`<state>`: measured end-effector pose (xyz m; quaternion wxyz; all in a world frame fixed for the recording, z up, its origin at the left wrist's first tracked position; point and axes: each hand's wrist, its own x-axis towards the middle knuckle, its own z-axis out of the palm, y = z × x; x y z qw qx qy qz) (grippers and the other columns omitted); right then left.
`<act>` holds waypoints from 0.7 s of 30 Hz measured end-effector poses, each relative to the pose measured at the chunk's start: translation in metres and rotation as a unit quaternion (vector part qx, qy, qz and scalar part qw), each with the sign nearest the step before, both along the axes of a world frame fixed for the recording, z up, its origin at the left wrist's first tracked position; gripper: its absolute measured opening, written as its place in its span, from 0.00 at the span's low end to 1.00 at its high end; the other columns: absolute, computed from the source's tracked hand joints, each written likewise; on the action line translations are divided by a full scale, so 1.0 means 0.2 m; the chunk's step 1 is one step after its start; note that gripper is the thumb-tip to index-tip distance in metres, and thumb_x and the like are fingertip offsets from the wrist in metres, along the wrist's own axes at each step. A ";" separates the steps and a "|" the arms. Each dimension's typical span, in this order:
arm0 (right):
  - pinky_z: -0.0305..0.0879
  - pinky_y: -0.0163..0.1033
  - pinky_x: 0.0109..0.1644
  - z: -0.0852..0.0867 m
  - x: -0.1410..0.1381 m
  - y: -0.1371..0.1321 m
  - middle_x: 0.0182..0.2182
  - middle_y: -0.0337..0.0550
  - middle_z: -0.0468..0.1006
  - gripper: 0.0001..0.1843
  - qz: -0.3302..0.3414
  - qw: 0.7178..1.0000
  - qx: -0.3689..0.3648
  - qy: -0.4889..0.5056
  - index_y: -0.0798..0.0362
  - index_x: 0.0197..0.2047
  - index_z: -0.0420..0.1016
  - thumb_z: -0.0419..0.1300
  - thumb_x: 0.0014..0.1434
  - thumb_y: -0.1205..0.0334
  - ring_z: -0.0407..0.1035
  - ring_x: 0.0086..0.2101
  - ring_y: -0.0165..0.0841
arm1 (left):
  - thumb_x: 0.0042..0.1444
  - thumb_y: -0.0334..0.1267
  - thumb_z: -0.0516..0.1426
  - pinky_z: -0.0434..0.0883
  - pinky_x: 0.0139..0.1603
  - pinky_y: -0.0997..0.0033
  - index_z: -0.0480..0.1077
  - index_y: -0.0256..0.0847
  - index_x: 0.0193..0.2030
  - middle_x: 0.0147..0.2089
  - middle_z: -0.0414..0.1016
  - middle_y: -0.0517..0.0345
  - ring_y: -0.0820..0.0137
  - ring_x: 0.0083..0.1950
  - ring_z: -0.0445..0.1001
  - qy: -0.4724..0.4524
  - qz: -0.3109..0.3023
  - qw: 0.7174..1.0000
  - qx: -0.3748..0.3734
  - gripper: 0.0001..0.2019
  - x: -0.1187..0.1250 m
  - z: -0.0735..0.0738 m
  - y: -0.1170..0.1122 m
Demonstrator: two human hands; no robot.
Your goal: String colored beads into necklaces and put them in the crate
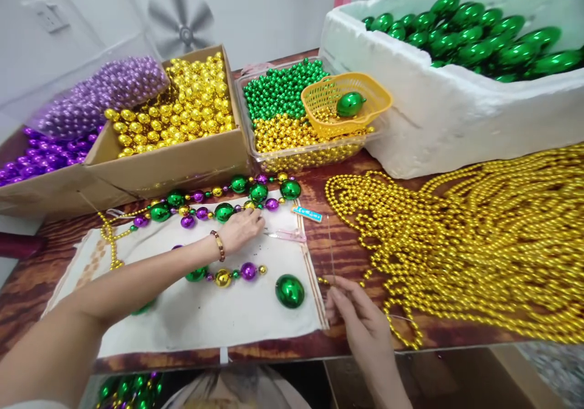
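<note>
My left hand (241, 229) reaches across a white cloth (191, 311) to a string of green, purple and gold beads (214, 205), its fingers closed on a small bead of that string. A beaded bracelet sits on that wrist. My right hand (360, 321) rests at the cloth's right edge, pinching a thin clear thread (331, 257) that runs up from the fingers. A loose large green bead (289, 291) lies on the cloth just left of it. A short strung piece of beads (228, 274) lies under my left forearm.
Gold bead strands (479, 244) are heaped on the right. Behind stand a foam box of green beads (456, 111), a clear tray of small green and gold beads (283, 117) with a yellow basket (347, 101), a carton of gold beads (182, 104) and purple beads (91, 98).
</note>
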<state>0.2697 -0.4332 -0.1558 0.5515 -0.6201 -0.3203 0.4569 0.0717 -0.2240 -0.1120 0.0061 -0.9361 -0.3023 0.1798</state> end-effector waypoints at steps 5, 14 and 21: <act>0.72 0.34 0.28 -0.01 0.06 0.07 0.26 0.41 0.78 0.18 0.017 0.998 0.010 -0.065 0.53 0.46 0.78 0.63 0.61 0.49 0.74 0.26 0.32 | 0.65 0.26 0.47 0.72 0.48 0.60 0.71 0.34 0.43 0.49 0.72 0.42 0.59 0.51 0.72 -0.105 0.083 0.990 -0.048 0.11 -0.02 0.00 -0.03; 0.70 0.30 0.25 0.01 0.00 0.14 0.22 0.37 0.75 0.10 0.056 0.985 0.094 -0.134 0.52 0.40 0.81 0.60 0.63 0.56 0.71 0.21 0.29 | 0.59 0.36 0.62 0.76 0.43 0.71 0.74 0.35 0.43 0.39 0.76 0.54 0.71 0.38 0.79 -0.614 0.393 0.379 -0.570 0.08 0.02 0.05 -0.16; 0.74 0.33 0.34 0.06 -0.01 0.10 0.17 0.34 0.70 0.09 0.042 0.968 0.136 -0.207 0.49 0.39 0.83 0.61 0.63 0.62 0.75 0.26 0.32 | 0.56 0.29 0.64 0.77 0.47 0.65 0.77 0.32 0.42 0.36 0.77 0.53 0.68 0.39 0.80 -0.661 0.387 0.250 -0.592 0.07 0.04 0.07 -0.20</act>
